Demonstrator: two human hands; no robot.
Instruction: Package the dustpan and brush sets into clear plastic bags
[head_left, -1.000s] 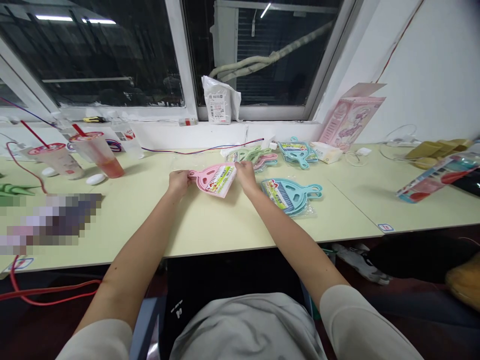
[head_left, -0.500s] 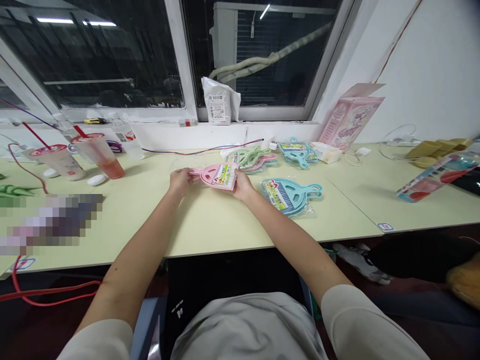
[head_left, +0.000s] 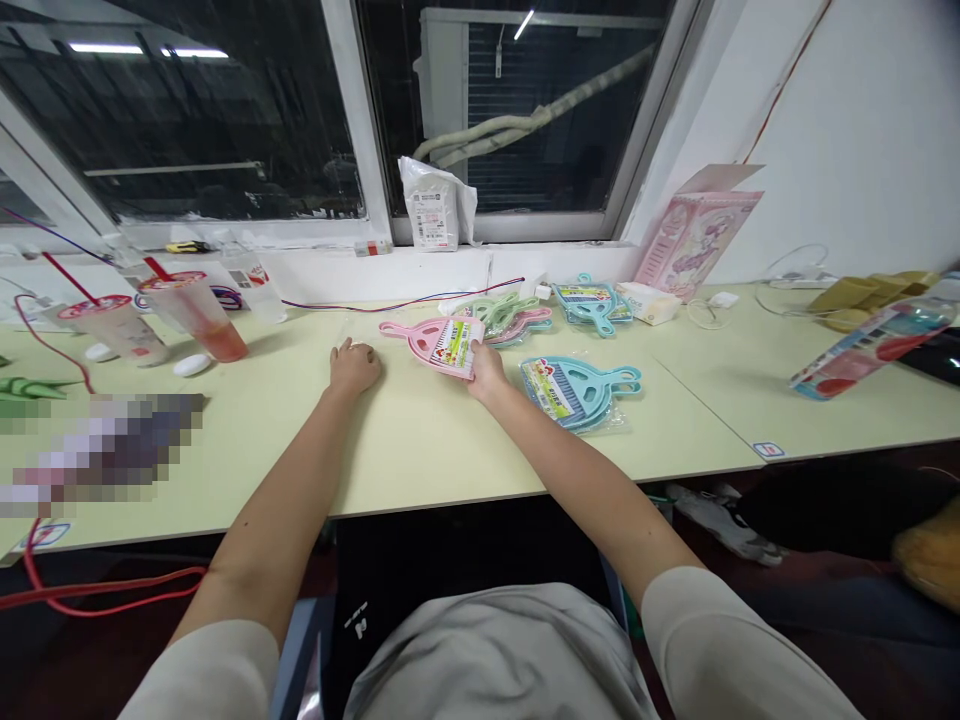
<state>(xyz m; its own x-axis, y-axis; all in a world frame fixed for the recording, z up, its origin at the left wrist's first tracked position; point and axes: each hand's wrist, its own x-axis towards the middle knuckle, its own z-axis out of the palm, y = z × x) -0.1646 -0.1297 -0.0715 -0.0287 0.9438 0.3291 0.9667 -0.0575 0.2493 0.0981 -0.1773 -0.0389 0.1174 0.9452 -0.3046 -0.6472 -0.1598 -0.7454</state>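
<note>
A pink dustpan set (head_left: 435, 342) with a label and bristles is gripped at its right edge by my right hand (head_left: 486, 370), its handle pointing left. My left hand (head_left: 354, 367) rests on the table left of the handle, not touching it, fingers slightly bent and apart, holding nothing. To the right of my right hand lies a blue dustpan set (head_left: 581, 390) in clear wrapping. Behind it are a green and pink pile (head_left: 506, 316) and another blue set (head_left: 594, 304).
Two cups with red straws (head_left: 201, 310) stand at the left beside a clear bottle (head_left: 255, 285). A pink box (head_left: 696, 240), a tissue pack (head_left: 649, 303) and a patterned bottle (head_left: 862, 350) are on the right. A white package (head_left: 435, 210) sits on the sill.
My left hand has let go of the pink set's handle and moved slightly left onto the table. My right hand still holds the set.
</note>
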